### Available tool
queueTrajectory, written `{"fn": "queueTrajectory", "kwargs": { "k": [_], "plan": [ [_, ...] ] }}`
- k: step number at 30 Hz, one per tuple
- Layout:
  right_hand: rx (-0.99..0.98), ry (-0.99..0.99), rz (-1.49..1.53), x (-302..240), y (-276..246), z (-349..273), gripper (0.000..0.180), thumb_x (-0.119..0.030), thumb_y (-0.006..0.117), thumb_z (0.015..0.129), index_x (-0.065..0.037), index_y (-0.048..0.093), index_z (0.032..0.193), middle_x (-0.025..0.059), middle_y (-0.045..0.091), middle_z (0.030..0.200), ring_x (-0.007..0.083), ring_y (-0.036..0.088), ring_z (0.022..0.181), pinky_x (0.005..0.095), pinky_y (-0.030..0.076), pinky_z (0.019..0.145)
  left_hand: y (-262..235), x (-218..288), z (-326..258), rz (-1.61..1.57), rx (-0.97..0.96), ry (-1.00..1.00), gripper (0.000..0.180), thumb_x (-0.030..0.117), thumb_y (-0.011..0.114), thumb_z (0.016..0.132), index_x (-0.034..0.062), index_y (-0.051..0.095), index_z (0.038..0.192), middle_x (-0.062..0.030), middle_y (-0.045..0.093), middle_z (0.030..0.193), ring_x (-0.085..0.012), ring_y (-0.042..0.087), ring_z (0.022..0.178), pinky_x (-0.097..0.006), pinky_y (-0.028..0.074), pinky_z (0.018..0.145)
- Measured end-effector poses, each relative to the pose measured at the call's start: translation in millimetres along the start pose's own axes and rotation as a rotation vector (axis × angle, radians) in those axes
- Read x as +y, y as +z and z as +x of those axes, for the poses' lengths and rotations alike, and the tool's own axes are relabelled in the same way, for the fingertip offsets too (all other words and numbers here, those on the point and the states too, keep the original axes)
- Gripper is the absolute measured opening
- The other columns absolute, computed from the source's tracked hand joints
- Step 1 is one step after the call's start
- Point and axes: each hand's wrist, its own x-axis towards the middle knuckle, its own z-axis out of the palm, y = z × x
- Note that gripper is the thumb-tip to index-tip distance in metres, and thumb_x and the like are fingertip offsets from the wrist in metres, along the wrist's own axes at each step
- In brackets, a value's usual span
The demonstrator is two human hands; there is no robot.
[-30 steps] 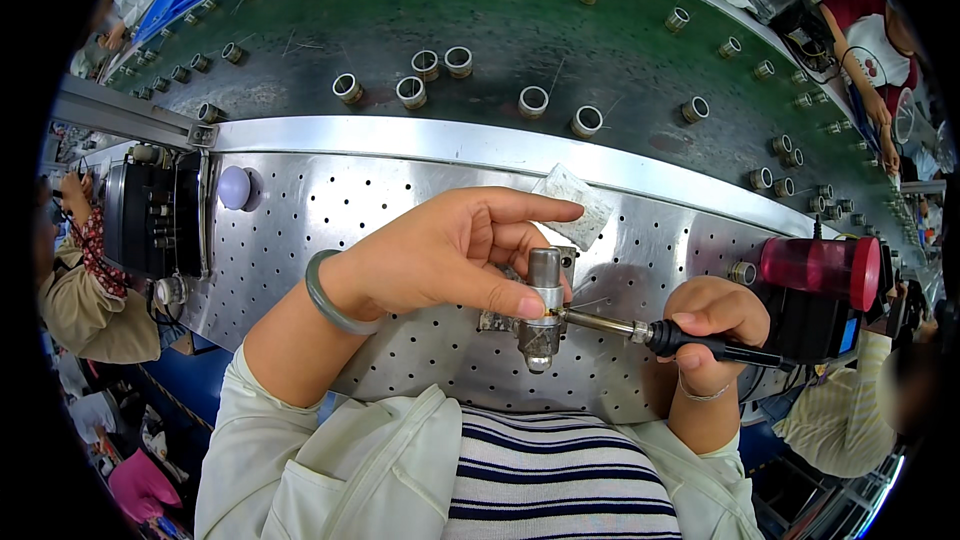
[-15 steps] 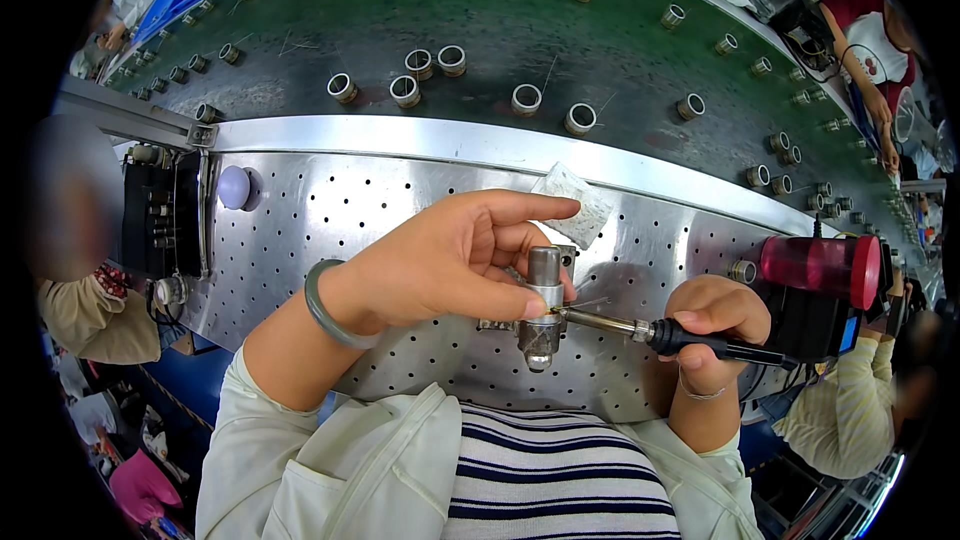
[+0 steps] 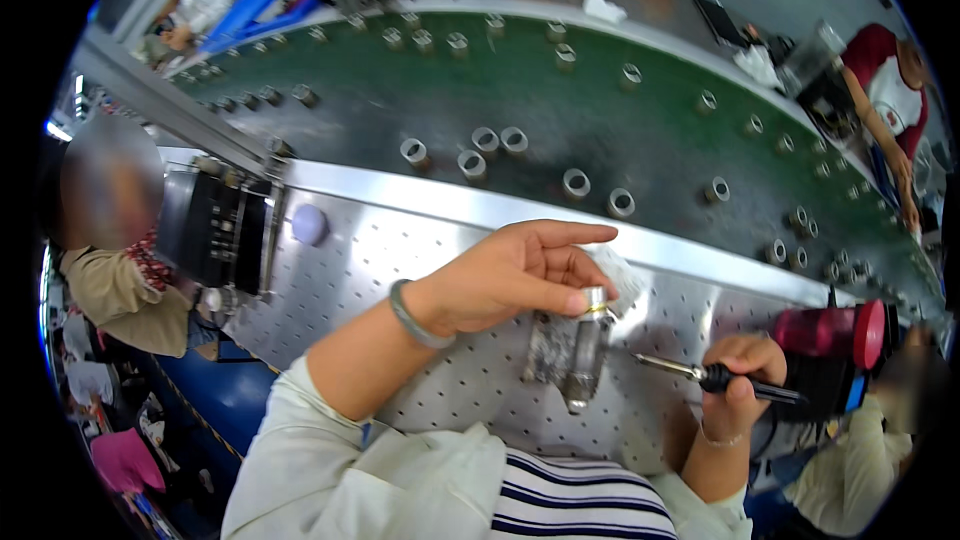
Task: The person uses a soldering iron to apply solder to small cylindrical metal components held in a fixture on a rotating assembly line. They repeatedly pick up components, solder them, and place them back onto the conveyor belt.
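- The left hand (image 3: 510,275) pinches the top of an upright grey metal cylinder fitting (image 3: 587,345) between thumb and bent fingers, forefinger stretched out straight above it; the fitting stands on the perforated steel worktop (image 3: 400,270), just in front of the person's striped shirt.
- The right hand (image 3: 735,380) is closed in a fist round the black handle of a slim screwdriver (image 3: 690,372), its metal shaft pointing left toward the fitting, the tip near the fitting's side but apart from it.
- A crumpled white wipe (image 3: 622,275) lies just behind the fitting.
- Beyond the worktop's bright rail, a green conveyor belt (image 3: 560,100) carries many short metal ring sleeves (image 3: 575,183).
- Done well, this step wants the fitting held plumb and firm, and the tip seated squarely before turning; the screw itself is too small to make out, probably low on the fitting's right side.
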Motion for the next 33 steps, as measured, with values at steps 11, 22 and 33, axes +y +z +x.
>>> {"fn": "queueTrajectory", "kwargs": {
  "k": [11,22,33],
  "plan": [
    [0.056,0.096,0.023,5.2,-11.5,-2.4,0.027,-0.017,0.075,0.078,0.002,0.056,0.081,0.0113,0.060,0.067,0.0118,0.055,0.046,0.0202,0.043,0.044,-188.5,138.9,-52.6,1.596,1.251,0.449,0.029,0.012,0.076,0.067,0.0039,0.069,0.094,-0.0099,0.066,0.087,-0.0211,0.063,0.077,-0.032,0.051,0.071],
    [0.078,0.141,-0.027,6.5,-13.9,-0.2,0.026,-0.016,0.075,0.078,0.002,0.056,0.080,0.0098,0.059,0.068,0.0115,0.055,0.048,0.0191,0.043,0.044,-196.8,139.9,-70.1,1.707,1.253,0.631,0.036,0.016,0.076,0.069,0.0030,0.065,0.101,-0.0119,0.062,0.100,-0.0268,0.060,0.091,-0.035,0.050,0.075],
    [0.076,0.143,-0.020,3.2,-16.0,-0.9,0.022,-0.013,0.072,0.079,0.002,0.056,0.081,0.0109,0.060,0.068,0.0120,0.056,0.048,0.0199,0.044,0.045,-64.0,63.6,-41.0,1.846,0.874,0.562,0.026,0.013,0.077,0.066,0.0075,0.067,0.089,-0.0129,0.053,0.119,-0.0339,0.044,0.116,-0.043,0.037,0.097]
  ]
}}
